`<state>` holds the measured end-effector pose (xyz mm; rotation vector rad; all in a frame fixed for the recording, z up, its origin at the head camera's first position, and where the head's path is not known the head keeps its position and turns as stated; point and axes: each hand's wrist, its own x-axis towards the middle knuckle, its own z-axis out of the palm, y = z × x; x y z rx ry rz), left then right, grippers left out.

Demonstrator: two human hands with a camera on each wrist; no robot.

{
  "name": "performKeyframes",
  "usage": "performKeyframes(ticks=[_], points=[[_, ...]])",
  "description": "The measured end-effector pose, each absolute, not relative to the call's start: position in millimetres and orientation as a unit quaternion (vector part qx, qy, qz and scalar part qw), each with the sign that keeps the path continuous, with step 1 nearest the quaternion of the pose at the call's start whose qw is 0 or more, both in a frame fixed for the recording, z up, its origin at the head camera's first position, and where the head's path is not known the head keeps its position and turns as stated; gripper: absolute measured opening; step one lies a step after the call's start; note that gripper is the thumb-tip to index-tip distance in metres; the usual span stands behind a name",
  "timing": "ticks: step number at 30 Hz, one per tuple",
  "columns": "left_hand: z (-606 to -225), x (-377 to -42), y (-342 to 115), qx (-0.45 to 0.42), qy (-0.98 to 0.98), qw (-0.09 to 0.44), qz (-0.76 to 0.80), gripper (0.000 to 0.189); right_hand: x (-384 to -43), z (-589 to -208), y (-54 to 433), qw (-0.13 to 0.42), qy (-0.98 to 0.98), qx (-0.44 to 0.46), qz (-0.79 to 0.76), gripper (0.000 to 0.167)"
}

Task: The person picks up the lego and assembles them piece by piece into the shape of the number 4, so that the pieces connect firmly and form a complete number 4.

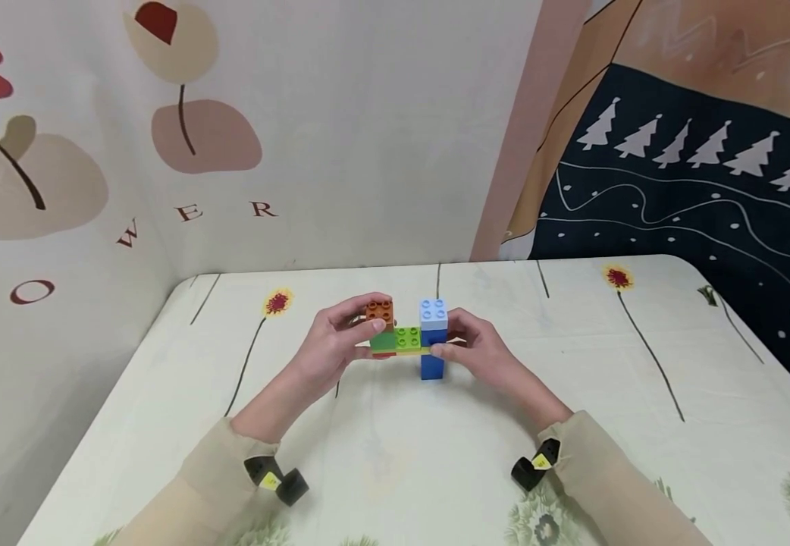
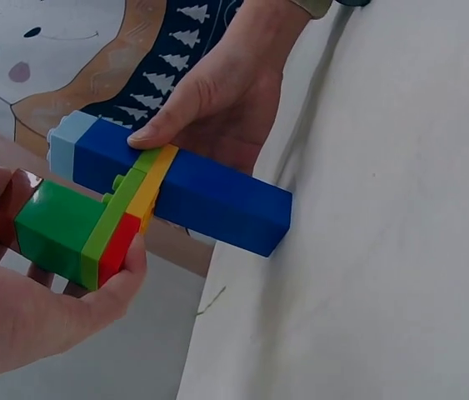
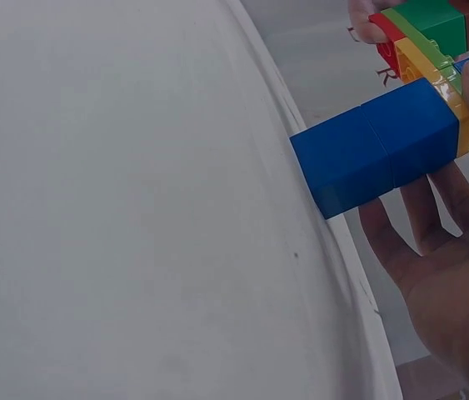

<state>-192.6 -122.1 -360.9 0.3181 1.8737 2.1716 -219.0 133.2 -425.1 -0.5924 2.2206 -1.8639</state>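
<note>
Both hands hold one joined structure of toy building bricks, upright over the table. My left hand [image 1: 327, 341] pinches its left end, where a brown brick [image 1: 379, 309] tops a green brick [image 2: 61, 227], with a red brick [image 2: 119, 243] underneath. A flat lime-green plate [image 1: 407, 339] runs across to a column of blue bricks [image 2: 217, 198], with a yellow layer [image 2: 152, 185] below the plate. Light blue [image 1: 434, 312] caps that column. My right hand [image 1: 480, 345] grips the column near the plate, its thumb on the near side. The column's foot appears to stand on the table.
A pale cloth printed with flowers covers the table [image 1: 381, 470]. Behind it hangs a patterned curtain [image 1: 368, 136], with a dark tree-printed part [image 1: 681, 205] at the right. Each wrist carries a small black camera, one at the left [image 1: 291, 487] and one at the right [image 1: 528, 474].
</note>
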Motion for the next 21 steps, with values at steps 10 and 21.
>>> performKeyframes(ticks=[10, 21], points=[[-368.0, -190.8, -134.6, 0.150, 0.728, 0.127, 0.657, 0.075, -216.5, -425.6, 133.0, 0.092, 0.744, -0.199, -0.631, 0.034], [-394.2, -193.2, -136.5, 0.125, 0.723, 0.130, 0.667, 0.057, -213.7, -423.1, 132.3, 0.085, 0.746, -0.196, -0.631, 0.035]])
